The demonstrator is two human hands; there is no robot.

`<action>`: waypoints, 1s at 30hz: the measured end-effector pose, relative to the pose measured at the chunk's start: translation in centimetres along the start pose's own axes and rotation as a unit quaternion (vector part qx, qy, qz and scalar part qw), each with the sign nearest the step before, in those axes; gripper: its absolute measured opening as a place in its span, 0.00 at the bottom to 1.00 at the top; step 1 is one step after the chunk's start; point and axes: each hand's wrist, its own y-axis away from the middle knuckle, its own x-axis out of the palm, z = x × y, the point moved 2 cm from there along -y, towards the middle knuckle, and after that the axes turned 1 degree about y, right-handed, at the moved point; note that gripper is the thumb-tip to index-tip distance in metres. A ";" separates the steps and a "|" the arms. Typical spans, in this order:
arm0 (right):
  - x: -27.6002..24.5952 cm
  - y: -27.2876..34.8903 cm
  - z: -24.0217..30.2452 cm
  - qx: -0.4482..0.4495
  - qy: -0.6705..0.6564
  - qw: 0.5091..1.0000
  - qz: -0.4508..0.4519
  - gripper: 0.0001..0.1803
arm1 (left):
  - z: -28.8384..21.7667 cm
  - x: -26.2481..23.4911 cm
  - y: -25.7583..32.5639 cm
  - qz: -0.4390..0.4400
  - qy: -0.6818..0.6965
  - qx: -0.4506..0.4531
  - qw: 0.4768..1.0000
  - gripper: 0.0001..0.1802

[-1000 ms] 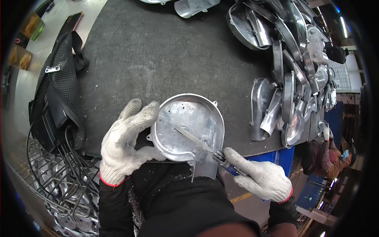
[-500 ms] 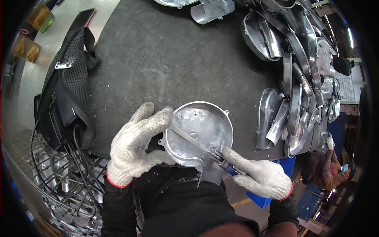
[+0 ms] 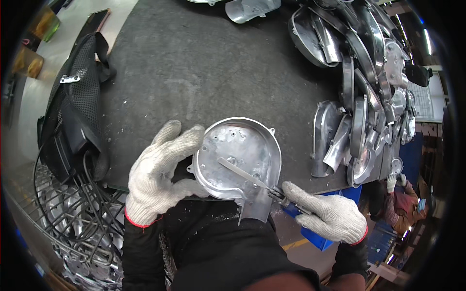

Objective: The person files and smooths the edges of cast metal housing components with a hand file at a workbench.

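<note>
A round, shallow cast-metal housing (image 3: 242,148) with a short spout lies at the dark tabletop's near edge, open side up. My left hand (image 3: 158,172), in a white knitted glove with a red cuff, grips its left rim, fingers above and thumb lower down. In my white-gloved right hand (image 3: 332,216) is a flat metal file (image 3: 245,175), its narrow blade reaching over the housing's inside from the spout side. The blade's rear end sits in a dark, plier-like holder (image 3: 277,192); my fingers hide much of that holder.
Piled similar metal castings (image 3: 359,92) line the right side. A black mesh bag (image 3: 80,97) with cables lies left, near a phone (image 3: 98,19). Below left stands a wire basket (image 3: 82,233) of metal parts. A blue bin (image 3: 320,237) is under the right edge; another person (image 3: 400,206) works beyond.
The file's blade has shifted right and down, away from the housing's left rim toward its middle. My right hand has moved slightly right. The whole view has shifted a little.
</note>
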 end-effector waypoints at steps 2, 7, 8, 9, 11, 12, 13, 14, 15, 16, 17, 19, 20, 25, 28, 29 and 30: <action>0.4 0.3 -0.8 -0.022 -0.024 0.999 -0.004 0.39 | 0.3 0.5 -0.4 0.009 0.008 0.017 1.000 0.45; 0.6 -0.3 -0.7 -0.048 -0.003 0.999 -0.015 0.39 | 0.5 0.6 0.3 0.001 0.051 0.006 0.999 0.47; 0.5 -0.5 -0.8 -0.064 0.012 0.998 0.006 0.38 | 0.6 0.5 0.3 -0.009 0.050 0.021 0.998 0.47; 0.2 -0.4 -0.6 -0.055 0.036 0.998 0.021 0.38 | 0.5 0.5 0.3 -0.009 0.048 0.020 0.999 0.47; -0.3 -1.3 0.0 -0.065 0.054 0.996 0.013 0.37 | 0.6 0.5 0.1 0.004 0.051 0.006 0.999 0.47; -0.5 -1.6 0.2 -0.072 0.071 0.995 0.004 0.36 | 0.7 0.4 0.0 0.004 0.049 0.004 0.999 0.47; -0.7 -1.5 0.1 -0.074 0.070 0.995 0.005 0.36 | 0.9 0.4 0.0 0.009 0.046 0.021 0.999 0.47; -0.8 -1.3 -0.2 -0.060 0.057 0.996 0.019 0.36 | 1.0 0.3 -0.1 0.014 0.045 0.039 0.998 0.47; -0.8 -1.2 -0.3 -0.046 0.042 0.998 0.033 0.35 | 0.8 0.2 -0.2 0.013 0.043 0.038 0.998 0.47; -0.8 -1.3 -0.2 -0.047 0.042 0.997 0.033 0.35 | 0.6 0.1 -0.4 0.023 0.032 0.025 0.999 0.47; -0.5 -1.3 -0.1 -0.050 0.056 0.997 0.033 0.35 | 0.3 0.2 -0.5 0.035 0.024 0.013 0.999 0.47; -0.3 -1.3 0.3 -0.054 0.060 0.996 0.025 0.37 | -0.1 0.1 -0.2 0.031 0.008 0.001 0.999 0.46; 0.0 -1.0 -0.2 -0.056 0.061 0.996 0.020 0.37 | -0.3 0.0 -0.2 0.020 -0.012 -0.010 1.000 0.46; 3.0 2.5 -3.7 -0.041 -0.216 0.964 -0.151 0.46 | -3.0 1.0 -3.2 0.019 -0.207 0.093 0.974 0.30; 7.4 4.2 -5.1 -0.034 -0.476 0.842 -0.250 0.53 | -7.2 8.2 -5.6 0.173 -0.284 0.217 0.918 0.21; 8.4 3.9 -4.7 -0.050 -0.552 0.788 -0.270 0.57 | -7.6 10.5 -5.6 0.245 -0.283 0.256 0.891 0.14; 9.3 3.9 -4.7 -0.055 -0.623 0.723 -0.293 0.62 | -7.4 12.5 -5.8 0.319 -0.268 0.300 0.858 0.08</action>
